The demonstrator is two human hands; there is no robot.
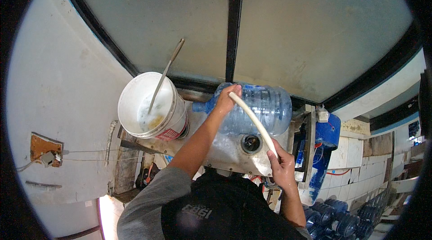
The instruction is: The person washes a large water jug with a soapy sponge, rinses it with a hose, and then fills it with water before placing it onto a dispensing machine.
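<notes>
A large clear-blue plastic water jug [263, 105] lies on its side on a metal worktop [222, 152], its neck pointing left. My left hand [227, 98] is against the neck end of the jug; its fingers are partly hidden, so its grip is unclear. My right hand [282, 164] grips a cream-white hose [253, 115] low down, at the worktop's front edge. From there the hose arches up across the jug, and its upper end overlaps my left hand. A round metal-rimmed opening [251, 144] in the worktop sits just left of my right hand.
A white bucket [126, 105] with foamy liquid and a long-handled metal utensil [166, 71] stands at left. Frosted window panes [303, 30] rise behind. A metal frame [308, 145] and a blue container [327, 132] are at right. Several water jugs [344, 223] lie lower right.
</notes>
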